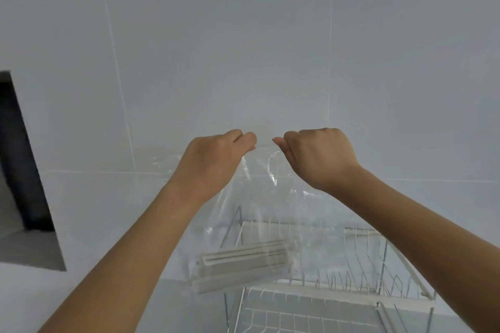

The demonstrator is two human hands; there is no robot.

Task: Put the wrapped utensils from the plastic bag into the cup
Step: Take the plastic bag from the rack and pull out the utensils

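Note:
A clear plastic bag (259,213) hangs in the air in front of the tiled wall. My left hand (213,162) and my right hand (319,157) each pinch its top edge, close together, fingers closed on the film. A bundle of pale wrapped utensils (243,265) lies slanted at the bottom of the bag. No cup is in view.
A white wire dish rack (365,289) stands below and behind the bag, at the lower right. A pale tiled wall (243,48) fills the background. A dark opening (19,157) sits at the left edge, above a grey counter.

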